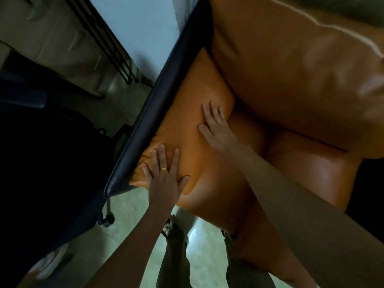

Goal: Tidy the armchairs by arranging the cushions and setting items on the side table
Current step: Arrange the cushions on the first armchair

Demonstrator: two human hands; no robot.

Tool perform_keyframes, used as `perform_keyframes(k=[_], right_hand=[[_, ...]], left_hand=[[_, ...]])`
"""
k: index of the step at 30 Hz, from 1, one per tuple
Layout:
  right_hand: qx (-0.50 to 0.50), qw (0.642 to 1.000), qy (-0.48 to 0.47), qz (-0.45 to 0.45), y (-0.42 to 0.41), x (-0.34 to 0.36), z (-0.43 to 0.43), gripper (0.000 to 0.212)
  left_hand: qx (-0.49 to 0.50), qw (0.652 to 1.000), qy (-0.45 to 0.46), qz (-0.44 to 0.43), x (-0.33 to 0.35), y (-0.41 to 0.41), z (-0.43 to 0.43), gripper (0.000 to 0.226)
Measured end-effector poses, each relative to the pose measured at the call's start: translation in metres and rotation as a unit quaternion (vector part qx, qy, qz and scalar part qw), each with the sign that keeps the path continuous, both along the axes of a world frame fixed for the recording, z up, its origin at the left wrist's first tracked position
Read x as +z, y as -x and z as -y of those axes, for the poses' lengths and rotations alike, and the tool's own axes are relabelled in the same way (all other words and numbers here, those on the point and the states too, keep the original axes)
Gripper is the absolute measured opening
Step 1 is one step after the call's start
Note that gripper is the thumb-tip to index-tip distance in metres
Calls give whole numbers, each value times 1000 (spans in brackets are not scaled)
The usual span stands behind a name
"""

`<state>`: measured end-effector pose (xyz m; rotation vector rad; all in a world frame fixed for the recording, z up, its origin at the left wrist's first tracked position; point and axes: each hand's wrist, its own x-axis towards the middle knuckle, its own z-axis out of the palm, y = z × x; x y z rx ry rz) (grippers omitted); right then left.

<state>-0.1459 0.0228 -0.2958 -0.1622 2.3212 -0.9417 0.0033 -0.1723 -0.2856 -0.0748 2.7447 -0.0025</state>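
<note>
Orange leather side cushion point(187, 121) under both flat hands.

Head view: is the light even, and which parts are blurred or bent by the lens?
In the head view the light is dim and uneven: the picture's left is nearly black, while glare sits on the back cushion, which is blurred. The left hand and right hand on the side cushion are fairly sharp. The wide lens stretches the right forearm.

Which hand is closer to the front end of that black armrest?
Left. The left hand presses on the orange side cushion beside the black armrest, at its front end; the right hand lies further back on the same cushion.
</note>
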Motion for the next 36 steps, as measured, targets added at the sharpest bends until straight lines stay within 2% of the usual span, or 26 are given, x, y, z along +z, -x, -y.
perform_keyframes(k=[2,7,11,17,21,27,32,36], right_hand=[[-26,999,21,9,-11,16,-13,65],[-113,993,12,2,-71,36,-49,60],[-241,971,11,-11,-123,46,-82,59],[-395,917,-38,-26,-215,71,-135,54],[-436,896,-76,-29,-258,69,-174,53],[-498,866,-48,-17,-314,48,-222,61],[-574,817,-51,15,-365,39,-215,61],[-604,787,-97,77,-402,27,-195,74]], left_hand=[[19,999,-25,19,11,3,-5,88],[40,994,-90,40,36,12,-27,69],[-67,989,-128,43,51,18,-53,64],[-185,957,-207,83,85,8,-125,57],[-264,936,-201,117,87,6,-181,56],[-252,936,-207,134,72,2,-263,55],[-323,916,-169,168,59,10,-304,63],[-390,888,-144,199,48,24,-324,71]])
